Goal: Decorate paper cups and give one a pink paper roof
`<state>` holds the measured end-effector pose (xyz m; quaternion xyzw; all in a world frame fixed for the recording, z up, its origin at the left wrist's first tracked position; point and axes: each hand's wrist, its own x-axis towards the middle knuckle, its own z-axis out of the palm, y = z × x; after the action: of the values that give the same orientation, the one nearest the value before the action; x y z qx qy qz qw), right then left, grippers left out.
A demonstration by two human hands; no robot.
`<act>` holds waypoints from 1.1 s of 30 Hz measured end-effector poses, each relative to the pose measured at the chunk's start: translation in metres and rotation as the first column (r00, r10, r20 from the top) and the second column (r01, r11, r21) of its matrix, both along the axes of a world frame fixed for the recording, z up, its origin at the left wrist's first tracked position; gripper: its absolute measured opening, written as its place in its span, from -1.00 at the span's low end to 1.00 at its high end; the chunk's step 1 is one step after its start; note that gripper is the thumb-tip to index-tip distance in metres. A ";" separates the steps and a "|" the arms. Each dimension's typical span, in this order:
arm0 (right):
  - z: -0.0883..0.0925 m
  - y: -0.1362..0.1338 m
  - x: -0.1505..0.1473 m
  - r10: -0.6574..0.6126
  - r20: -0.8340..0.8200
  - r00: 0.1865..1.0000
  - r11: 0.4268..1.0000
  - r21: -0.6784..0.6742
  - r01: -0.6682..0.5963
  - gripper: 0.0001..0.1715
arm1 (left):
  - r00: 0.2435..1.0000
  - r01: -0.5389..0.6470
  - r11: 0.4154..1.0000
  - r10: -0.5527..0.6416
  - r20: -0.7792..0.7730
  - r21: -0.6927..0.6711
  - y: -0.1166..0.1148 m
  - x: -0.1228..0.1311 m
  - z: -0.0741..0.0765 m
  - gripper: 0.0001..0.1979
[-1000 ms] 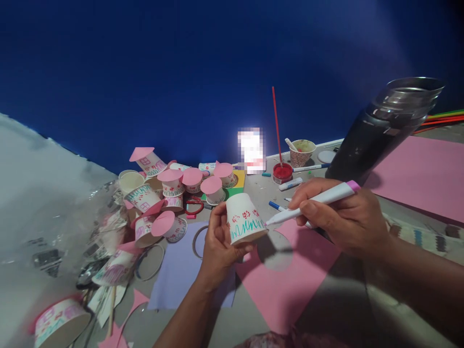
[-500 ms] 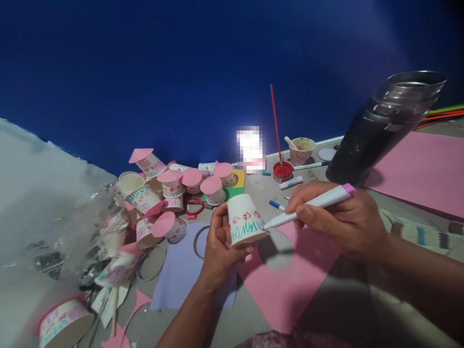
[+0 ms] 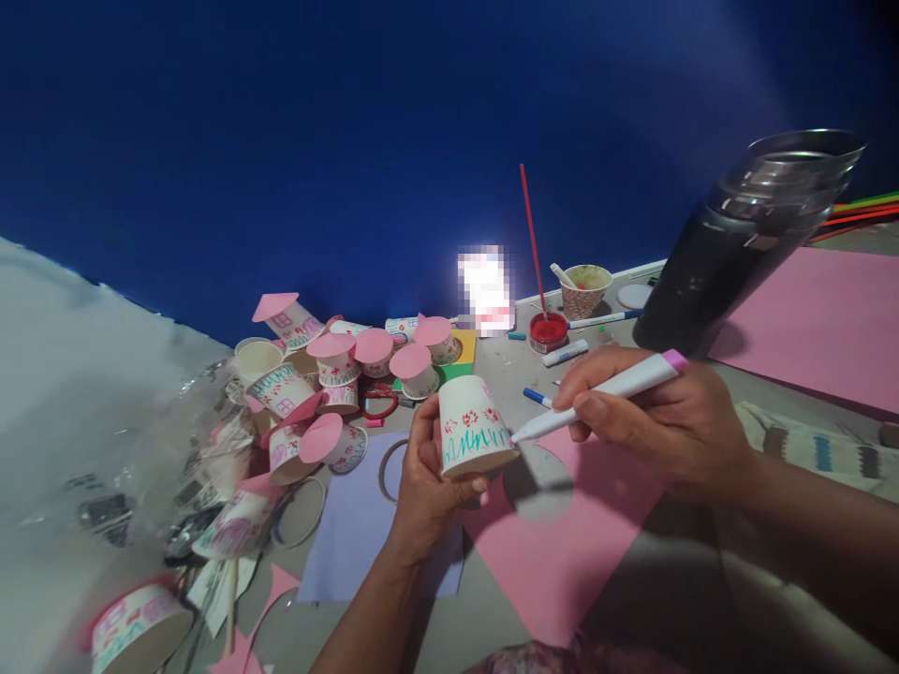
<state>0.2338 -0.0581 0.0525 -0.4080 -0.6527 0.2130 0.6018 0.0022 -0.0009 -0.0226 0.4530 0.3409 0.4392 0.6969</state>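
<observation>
My left hand grips an upside-down white paper cup marked with red flowers and a green zigzag line. A white marker with a pink end is pinched in my right hand, and its tip touches the cup's right side near the rim. Both hands hover above a pink paper sheet with a round hole cut in it.
A heap of decorated cups with pink paper lids lies at the left. A lilac sheet lies under my left wrist. A red paint pot with a brush, a patterned cup, loose pens and a dark metal flask stand behind.
The marker tip has stayed at the cup's right edge while both hands shifted slightly; the view has tilted a little.
</observation>
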 end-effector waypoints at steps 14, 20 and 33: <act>-0.003 0.001 -0.003 0.054 -0.001 0.999 0.998 -0.032 -0.054 -0.81 | 1.000 -0.013 1.000 0.014 0.021 -0.026 -0.001 0.001 0.002 0.03; 0.001 0.000 0.000 -0.031 -0.009 0.999 0.999 0.024 0.031 -0.77 | 0.996 -0.003 0.996 0.011 0.091 -0.093 -0.004 0.004 0.001 0.09; -0.006 -0.002 -0.008 0.125 -0.122 0.985 0.991 -0.025 -0.129 -0.90 | 0.992 0.092 0.990 -0.082 0.092 -0.110 -0.007 0.004 -0.005 -0.01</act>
<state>0.2256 -0.0603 0.0468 -0.3620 -0.6363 0.2857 0.6184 0.0058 -0.0080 -0.0277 0.4074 0.3143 0.4076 0.7544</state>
